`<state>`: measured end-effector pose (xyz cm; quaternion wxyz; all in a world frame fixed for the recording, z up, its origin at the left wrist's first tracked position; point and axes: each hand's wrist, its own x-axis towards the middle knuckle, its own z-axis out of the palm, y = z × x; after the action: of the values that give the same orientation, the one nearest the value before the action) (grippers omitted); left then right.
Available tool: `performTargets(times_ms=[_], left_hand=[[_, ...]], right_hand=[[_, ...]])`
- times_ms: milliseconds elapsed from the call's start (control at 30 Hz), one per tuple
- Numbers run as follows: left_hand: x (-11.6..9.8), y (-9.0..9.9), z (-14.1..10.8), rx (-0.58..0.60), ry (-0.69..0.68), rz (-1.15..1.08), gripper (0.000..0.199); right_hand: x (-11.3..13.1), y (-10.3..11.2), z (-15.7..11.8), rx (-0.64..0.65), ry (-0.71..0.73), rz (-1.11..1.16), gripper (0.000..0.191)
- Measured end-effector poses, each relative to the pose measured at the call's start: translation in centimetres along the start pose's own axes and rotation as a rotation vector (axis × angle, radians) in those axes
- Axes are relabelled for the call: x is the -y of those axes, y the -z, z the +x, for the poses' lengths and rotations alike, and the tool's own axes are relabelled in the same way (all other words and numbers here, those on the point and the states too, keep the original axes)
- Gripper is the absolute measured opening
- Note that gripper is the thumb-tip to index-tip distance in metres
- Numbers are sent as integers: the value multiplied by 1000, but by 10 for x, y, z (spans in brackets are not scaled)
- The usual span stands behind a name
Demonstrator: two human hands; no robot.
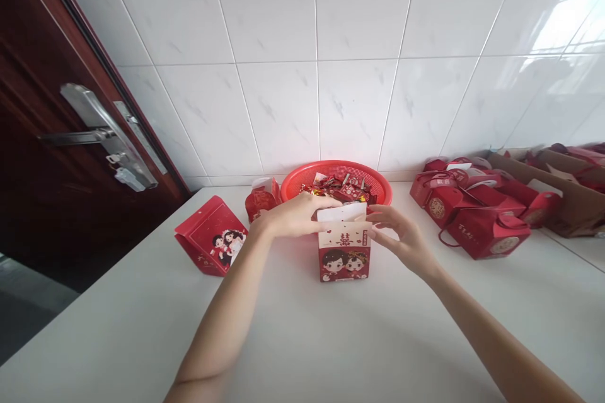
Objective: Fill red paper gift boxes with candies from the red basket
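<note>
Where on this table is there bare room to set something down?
Tabletop between the forearms, in front of the upright box, is bare; so is the stretch before the leftmost red package. It's crowded around the basket and the clustered cartons.

Left hand [295,215], left of cream-topped box [345,263]: bare, tapering forearm [231,308], crease near elbow. Right hand [404,240], right of box: bare, slender wrist [432,272].
</note>
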<state>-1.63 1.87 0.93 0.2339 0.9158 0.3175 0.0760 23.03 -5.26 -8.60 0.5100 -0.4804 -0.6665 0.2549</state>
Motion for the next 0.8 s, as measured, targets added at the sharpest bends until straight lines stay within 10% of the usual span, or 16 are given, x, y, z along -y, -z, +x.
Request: performTargets(times_ms=[333,800], left_hand=[[2,-8,8,-180,-127,-247,43],[-2,-29,23,-187,-125,-460,54]], right_hand=[[14,-5,-12,175,-181,418,34],[22,0,-23,-186,-98,299,37]])
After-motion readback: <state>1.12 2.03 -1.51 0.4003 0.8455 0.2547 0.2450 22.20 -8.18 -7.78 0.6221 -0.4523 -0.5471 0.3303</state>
